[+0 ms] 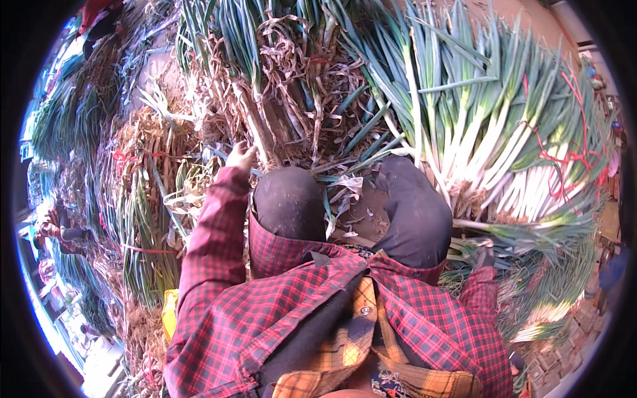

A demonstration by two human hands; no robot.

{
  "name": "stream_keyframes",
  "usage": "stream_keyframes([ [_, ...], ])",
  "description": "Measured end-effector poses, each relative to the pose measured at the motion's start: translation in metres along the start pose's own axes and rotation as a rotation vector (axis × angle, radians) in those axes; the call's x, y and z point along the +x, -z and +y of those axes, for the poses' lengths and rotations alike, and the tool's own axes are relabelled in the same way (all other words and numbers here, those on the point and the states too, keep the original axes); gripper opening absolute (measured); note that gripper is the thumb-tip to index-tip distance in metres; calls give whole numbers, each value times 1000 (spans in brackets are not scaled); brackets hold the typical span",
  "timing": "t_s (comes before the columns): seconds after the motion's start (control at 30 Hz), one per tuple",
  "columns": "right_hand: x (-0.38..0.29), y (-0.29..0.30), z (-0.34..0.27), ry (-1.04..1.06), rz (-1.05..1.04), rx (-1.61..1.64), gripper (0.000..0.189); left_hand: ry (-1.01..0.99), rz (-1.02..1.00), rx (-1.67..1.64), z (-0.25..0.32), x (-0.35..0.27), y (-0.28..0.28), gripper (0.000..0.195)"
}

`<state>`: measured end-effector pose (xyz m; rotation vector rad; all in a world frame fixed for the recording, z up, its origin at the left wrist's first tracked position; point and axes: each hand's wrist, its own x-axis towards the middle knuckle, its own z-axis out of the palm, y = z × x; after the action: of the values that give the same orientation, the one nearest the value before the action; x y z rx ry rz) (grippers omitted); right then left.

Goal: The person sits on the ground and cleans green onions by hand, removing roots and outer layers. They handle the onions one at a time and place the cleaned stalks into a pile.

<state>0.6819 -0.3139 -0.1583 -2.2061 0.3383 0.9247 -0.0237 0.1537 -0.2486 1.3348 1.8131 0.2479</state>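
Observation:
My left hand (242, 157) is beside the root end of an untrimmed green onion stalk (251, 117), in front of my left knee. Its fingers are slightly apart and I see nothing held in them; whether they touch the stalk is unclear. That stalk belongs to a heap of green onions with dry brown outer leaves (293, 99). At my right side, my right hand (483, 256) is low over green onion leaves (527, 244). It looks dark and small, and its grip cannot be made out. Cleaned green onions with white stems (473, 149) lie fanned out beyond my right knee.
Red ties (567, 159) lie over the white-stemmed onions. Untrimmed bundles (144, 224) are stacked on the left, near a yellow item (169, 313). Peeled scraps (351, 185) litter the soil between my knees. Another person (64, 231) is at the far left.

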Motion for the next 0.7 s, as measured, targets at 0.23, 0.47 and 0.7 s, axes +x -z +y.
stream_keyframes([
  [0.23, -30, -53, -50, 254, -160, -171, 40, 201, 106, -196, -29, 64, -72, 53],
  [0.47, -135, -205, -196, 725, -482, -268, 52, 27, -8, -822, 36, -99, 101, 31],
  [0.7, -381, -392, -216, 804, -1342, -279, 79, -135, -26, -779, 1, -319, 177, 44],
])
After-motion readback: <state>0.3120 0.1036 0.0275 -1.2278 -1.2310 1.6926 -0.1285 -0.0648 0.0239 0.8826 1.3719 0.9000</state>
